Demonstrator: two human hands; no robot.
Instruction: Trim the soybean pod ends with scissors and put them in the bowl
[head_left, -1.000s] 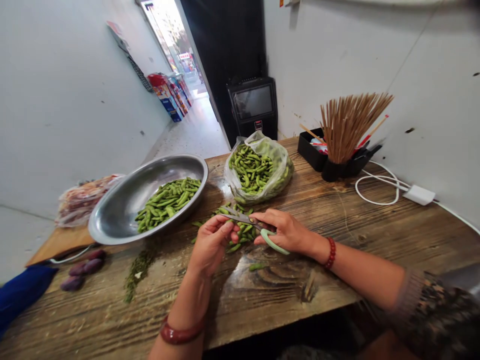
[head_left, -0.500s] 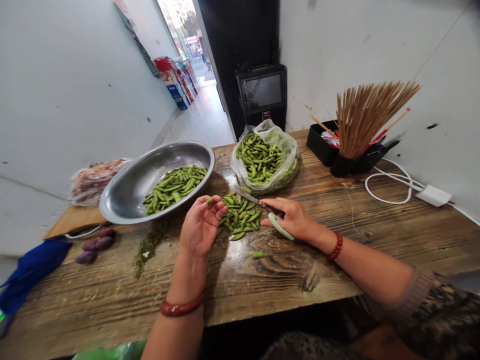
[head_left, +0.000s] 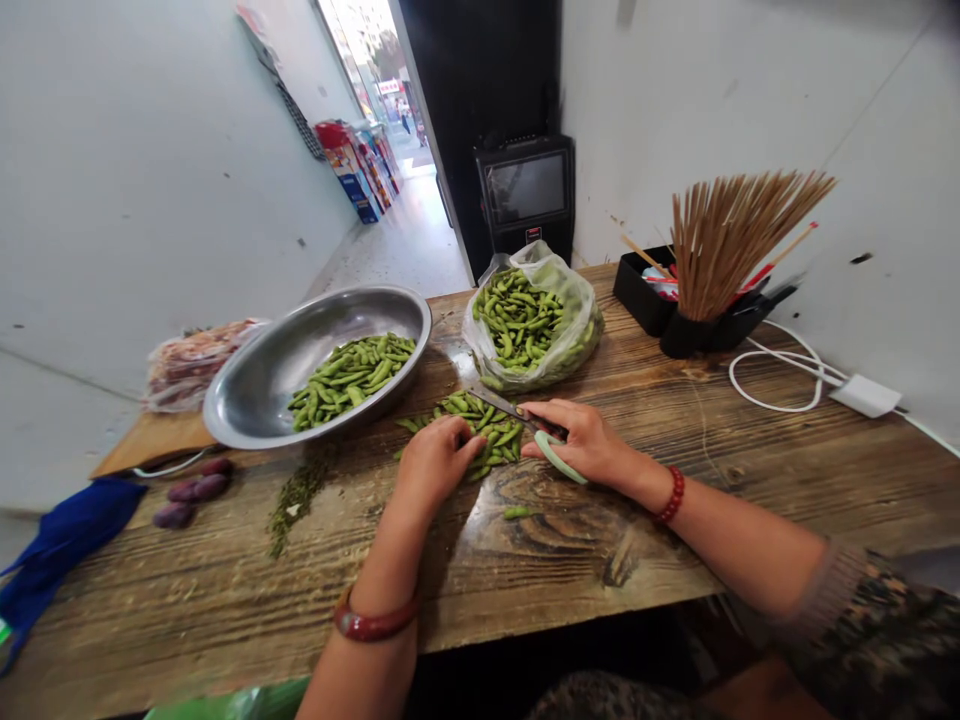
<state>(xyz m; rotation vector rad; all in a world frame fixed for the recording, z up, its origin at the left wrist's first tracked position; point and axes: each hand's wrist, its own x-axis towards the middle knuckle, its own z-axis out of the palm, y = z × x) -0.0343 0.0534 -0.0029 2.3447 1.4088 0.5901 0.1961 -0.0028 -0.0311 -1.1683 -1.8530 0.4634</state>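
Note:
My right hand (head_left: 589, 440) is closed on a pair of scissors (head_left: 550, 450) with light green handles, the blades pointing left over a pile of green soybean pods (head_left: 499, 432) on the wooden table. Palm down, my left hand (head_left: 436, 460) rests at the left side of that pile with curled fingers; whatever they hold is hidden beneath. One loose pod (head_left: 517, 512) lies nearer the table's front edge. Behind the pile, a clear plastic bag (head_left: 577, 310) is full of pods. A tilted steel basin (head_left: 251, 385) at the left has more pods heaped on one side.
Small green trimmings (head_left: 296, 500) and several purple shallot-like bulbs (head_left: 199, 488) lie at the left, near a blue cloth (head_left: 67, 540) and a bag of packed meat-like food (head_left: 196, 365). At the right stand wooden skewers (head_left: 727, 240) in a black holder (head_left: 682, 335) and a white charger (head_left: 866, 395).
My left hand has turned from palm up, with a pod at its fingertips, to palm down, and has moved right onto the pile. My right hand with the scissors has hardly moved.

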